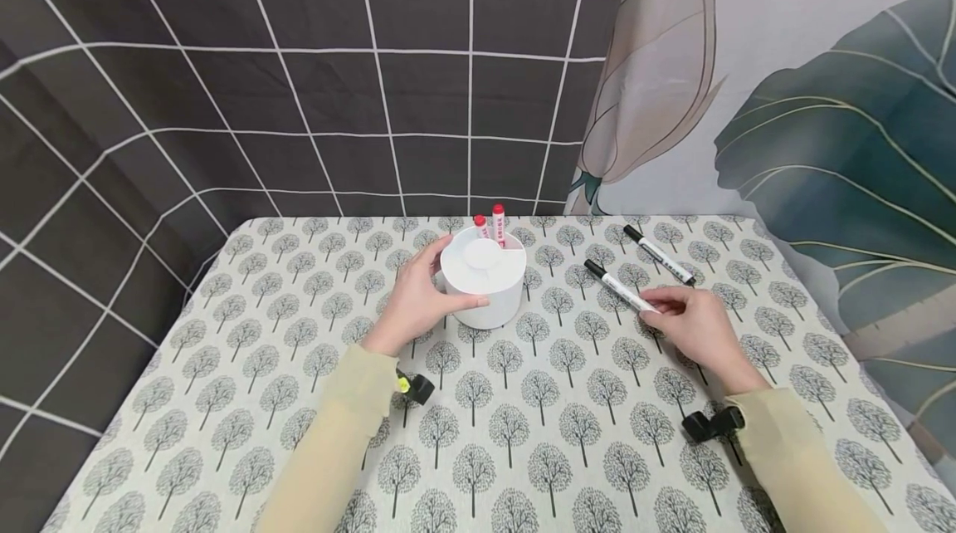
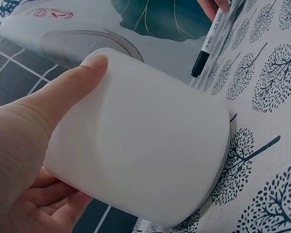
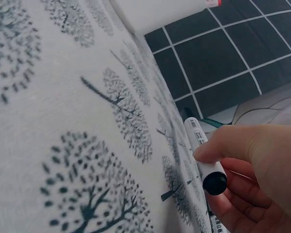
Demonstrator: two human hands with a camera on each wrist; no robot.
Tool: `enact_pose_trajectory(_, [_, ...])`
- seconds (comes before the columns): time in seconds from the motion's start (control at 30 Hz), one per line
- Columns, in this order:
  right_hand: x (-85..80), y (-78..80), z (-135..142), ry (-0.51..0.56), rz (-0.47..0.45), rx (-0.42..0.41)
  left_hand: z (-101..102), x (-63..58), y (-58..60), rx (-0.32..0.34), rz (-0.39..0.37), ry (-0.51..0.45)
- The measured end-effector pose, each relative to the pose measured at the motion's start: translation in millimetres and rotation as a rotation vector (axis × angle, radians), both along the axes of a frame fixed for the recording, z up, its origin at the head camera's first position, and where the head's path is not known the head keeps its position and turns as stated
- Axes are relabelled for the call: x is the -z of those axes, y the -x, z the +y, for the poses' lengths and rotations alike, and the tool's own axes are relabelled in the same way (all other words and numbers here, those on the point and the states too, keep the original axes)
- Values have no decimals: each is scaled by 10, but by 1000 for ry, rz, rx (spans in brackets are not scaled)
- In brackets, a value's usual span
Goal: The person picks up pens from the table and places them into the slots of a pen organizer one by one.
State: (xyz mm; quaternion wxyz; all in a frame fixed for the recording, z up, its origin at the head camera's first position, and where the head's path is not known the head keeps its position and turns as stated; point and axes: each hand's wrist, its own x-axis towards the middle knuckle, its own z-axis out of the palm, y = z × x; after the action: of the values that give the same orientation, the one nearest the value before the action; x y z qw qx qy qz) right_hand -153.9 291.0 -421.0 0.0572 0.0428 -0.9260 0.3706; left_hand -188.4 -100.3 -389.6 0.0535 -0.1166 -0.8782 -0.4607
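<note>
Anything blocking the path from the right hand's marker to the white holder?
Nothing visible: only tablecloth lies between the held marker and the white holder. The other marker lies off that line, and the left hand grips the holder's opposite side.

The pen holder [image 1: 504, 300] in the left grip [image 1: 418, 292] looks like plastic, smooth all over with a soft, matt to satin wall. The red-capped markers [image 1: 499, 226], standing beyond that grip's thumb, look plastic too, their barrels smooth. The black-capped marker [image 1: 616, 288] in the right grip [image 1: 690, 325] has a smooth plastic barrel and a glossy black end; the spare marker [image 1: 660, 255] just beyond that grip appears the same plastic. Under both grips, the counter [image 1: 478, 475] wears matt, lightly textured woven cloth. Behind, the grid-patterned drape [image 1: 418, 93] is matt, creased cloth; beyond the right grip, the leaf-print curtain [image 1: 821, 126] looks like smoother fabric.
</note>
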Motion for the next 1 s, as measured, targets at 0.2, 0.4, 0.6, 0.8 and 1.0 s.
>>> enact_pose_trajectory(0.2, [-47,22,-33,23,25,-10,3,-6,-7,5,-1,4])
enact_pose_trajectory(0.4, [-169,69,-73,76,6,-11,2,1,-5,14,11,-7])
enact_pose_trajectory(0.6, [-328,95,-146,184,-37,-1,-8,13,14,18,9,-11])
enact_pose_trajectory(0.8, [-466,114,-241,245,-62,33,-6,0,17,17,4,-11])
enact_pose_trajectory(1.0, [-601,141,-344,285,-14,52,-12,21,19,28,15,-18])
